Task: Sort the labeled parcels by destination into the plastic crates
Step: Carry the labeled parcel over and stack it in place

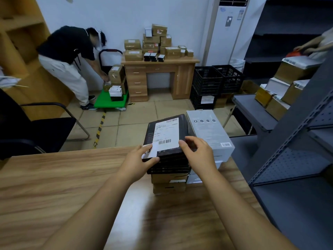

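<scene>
both hands on the top parcel

i hold the black parcel (168, 123) at lower centre of the frame, on top of a stack (169, 184) of dark and brown boxes that stands on the wooden table (54, 177). its white label (164, 135) faces up, with barcodes at the far and near ends.

my left hand (138, 157) grips the near left corner, thumb on top over the label's edge and fingers curled round the front edge. my right hand (198, 152) arches over the near right corner, thumb tip on the top by the label and fingers curled down the right side. that side lies just beside a white box (210, 132), which tops a second stack touching the first.

the black crates (207, 82) stand on the floor at centre right of the frame, well apart from the parcel, stacked next to a wooden desk (158, 63) piled with brown boxes.

at upper left a person (66, 44) in a black top bends over a green cart (111, 102) loaded with boxes. a black chair (36, 127) sits at the left edge, and a grey shelf (297, 150) fills the right side. behind it more boxes (281, 91) lie heaped at upper right, where another hand (306, 48) reaches in.
</scene>
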